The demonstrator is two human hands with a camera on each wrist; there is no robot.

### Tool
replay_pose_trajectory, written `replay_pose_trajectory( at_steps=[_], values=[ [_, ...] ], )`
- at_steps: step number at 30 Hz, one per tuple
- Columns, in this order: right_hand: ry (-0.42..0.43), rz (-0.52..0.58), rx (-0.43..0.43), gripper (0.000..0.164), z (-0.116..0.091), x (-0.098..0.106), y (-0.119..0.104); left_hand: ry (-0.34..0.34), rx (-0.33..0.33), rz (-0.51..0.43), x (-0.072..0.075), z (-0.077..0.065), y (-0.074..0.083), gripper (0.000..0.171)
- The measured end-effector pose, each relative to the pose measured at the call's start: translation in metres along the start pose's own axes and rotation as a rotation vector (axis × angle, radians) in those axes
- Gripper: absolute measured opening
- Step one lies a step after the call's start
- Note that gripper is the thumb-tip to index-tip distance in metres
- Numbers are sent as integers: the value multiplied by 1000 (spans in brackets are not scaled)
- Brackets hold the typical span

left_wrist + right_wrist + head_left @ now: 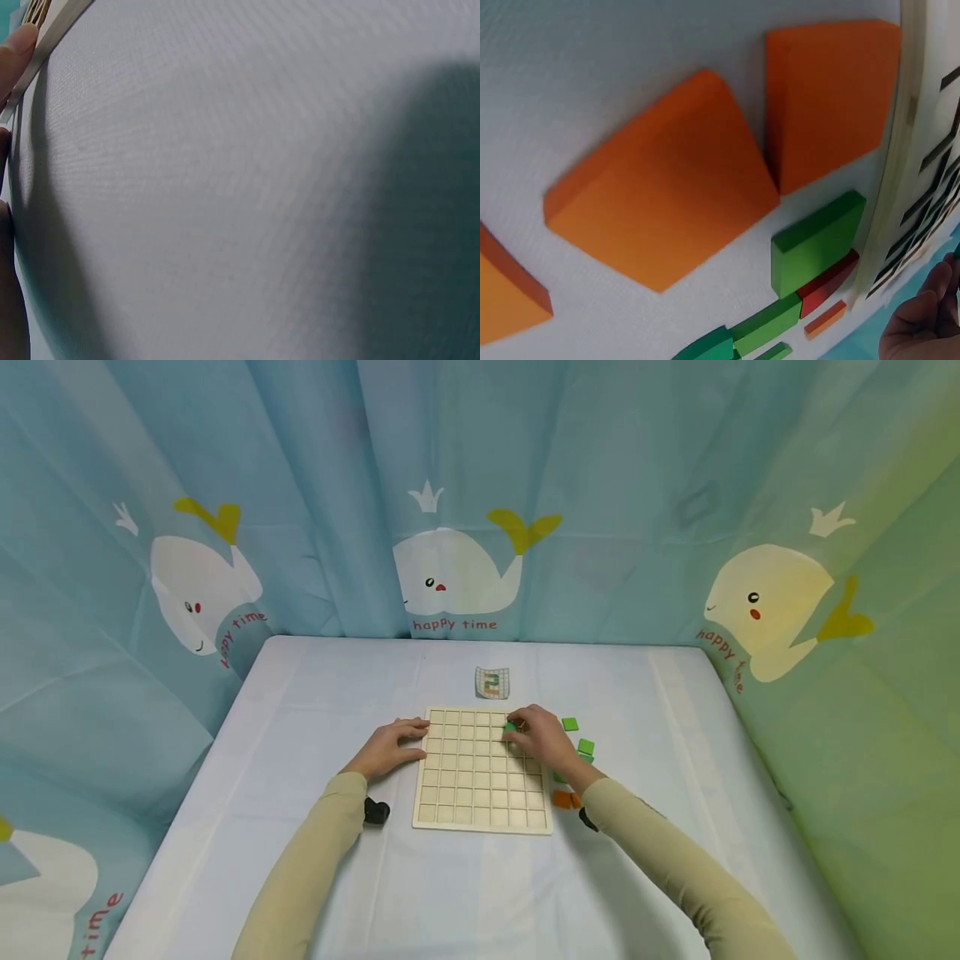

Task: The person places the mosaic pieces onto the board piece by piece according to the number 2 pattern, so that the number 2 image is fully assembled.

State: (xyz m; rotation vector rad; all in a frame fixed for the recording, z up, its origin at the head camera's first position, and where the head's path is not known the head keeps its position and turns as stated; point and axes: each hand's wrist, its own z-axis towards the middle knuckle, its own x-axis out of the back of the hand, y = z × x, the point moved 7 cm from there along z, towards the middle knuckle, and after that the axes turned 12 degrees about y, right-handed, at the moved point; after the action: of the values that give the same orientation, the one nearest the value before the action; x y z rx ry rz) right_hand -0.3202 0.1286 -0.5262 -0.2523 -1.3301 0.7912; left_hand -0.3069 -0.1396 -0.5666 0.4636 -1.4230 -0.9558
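Note:
A pale wooden grid board lies flat on the table. My right hand pinches a small green tile over the cells near the board's far right corner. At the opposite side, my left hand rests its fingertips and thumb along the board's left edge, fingers only slightly bent. The left wrist view catches just the thumb on the board's rim and parts of other fingers. In the right wrist view, my right hand shows at the lower right, its held tile mostly hidden.
Green tiles and orange tiles lie right of the board, partly under my right forearm. A red tile lies among them. Beyond the board is a small patterned grid card. A whale-print curtain hangs behind the table.

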Motion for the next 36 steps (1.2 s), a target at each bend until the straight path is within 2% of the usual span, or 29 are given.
replay_pose_trajectory(
  at_steps=[7,14,21,30,36],
  values=[
    [1,20,17,33,1,-10,-3,0,1,5,1,-1,4,51],
    [-51,-29,39,26,2,-23,-5,-1,17,5,0,0,0,52],
    [-25,-46,11,27,2,-21,-5,-6,10,0,1,-1,1,53],
    [-64,-34,14,27,3,-20,-4,-10,20,-1,1,0,2,53],
    [-84,-13,23,36,2,-21,-4,-8,15,3,0,0,0,52]
  ],
)
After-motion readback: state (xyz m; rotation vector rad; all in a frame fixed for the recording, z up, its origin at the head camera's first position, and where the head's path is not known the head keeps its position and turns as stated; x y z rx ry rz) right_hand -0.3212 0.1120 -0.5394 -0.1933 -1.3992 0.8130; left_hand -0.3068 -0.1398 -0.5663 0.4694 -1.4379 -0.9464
